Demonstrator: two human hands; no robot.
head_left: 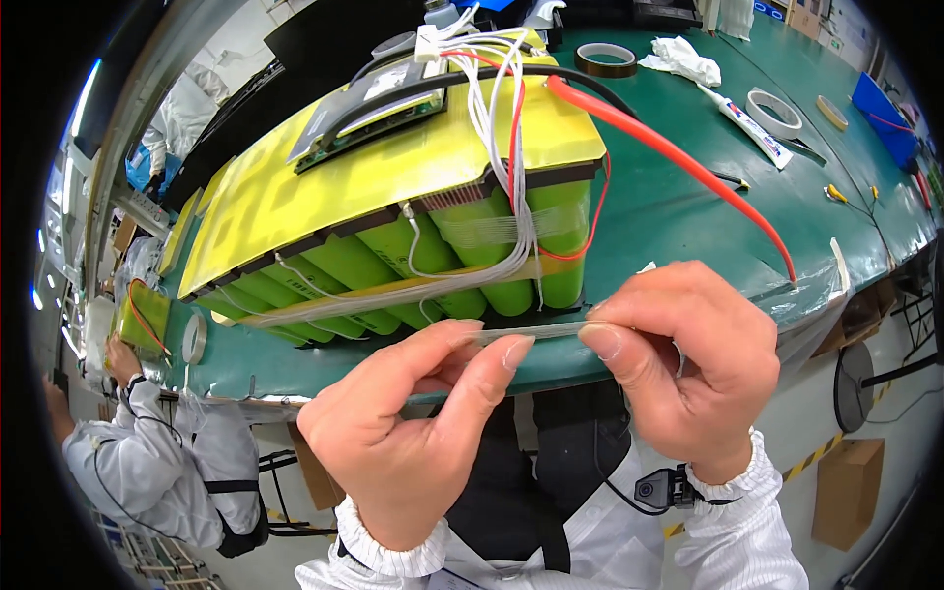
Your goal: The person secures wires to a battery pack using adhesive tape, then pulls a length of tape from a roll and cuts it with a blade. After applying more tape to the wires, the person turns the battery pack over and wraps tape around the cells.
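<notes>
Between my two hands stretches a short strip of clear tape [547, 332]. One end is pinched by the thumb and forefinger of my left hand [403, 423], the other by my right hand [693, 359]. Just beyond the strip lies a large battery pack of green cylindrical cells [385, 246] with a yellow cover sheet [442, 162] and a circuit board [369, 113] on top. A bundle of thin white wires [521, 221] drops over its near right corner, then runs left along the cells, and clear tape crosses it at the corner. A thick red cable [688, 162] curves off to the right.
On the green table [678, 211] stand a brown tape roll [604, 61], crumpled white tissue [680, 61], a glue tube [747, 128] and a white tape roll [774, 112]. At left, a co-worker in white [147, 462] reaches toward a smaller yellow-green pack [144, 317]. A cardboard box [848, 492] sits on the floor.
</notes>
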